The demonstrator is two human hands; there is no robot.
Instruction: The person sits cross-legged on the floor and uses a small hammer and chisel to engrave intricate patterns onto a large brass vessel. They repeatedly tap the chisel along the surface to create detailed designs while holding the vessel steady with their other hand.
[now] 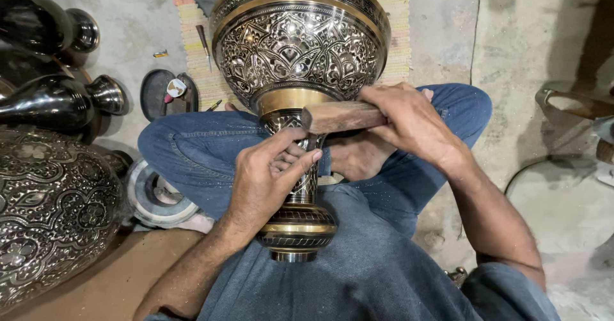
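Observation:
A large engraved black-and-brass vase point(299, 46) lies across my lap, its wide body pointing away and its narrow neck toward me. My left hand point(267, 180) is closed at the neck with fingers pinched together; a thin tool may be in them, but it is hidden. My right hand point(409, 124) grips a wooden mallet point(336, 116) whose block end sits just above my left fingers, against the vase's neck. I sit cross-legged in blue jeans.
Another engraved vessel point(54, 209) lies at my left. Dark plain vases point(61, 100) rest at the far left. A woven mat point(192, 46) with a small chisel point(204, 45) lies beyond the vase. A round white disc point(153, 196) sits by my left knee.

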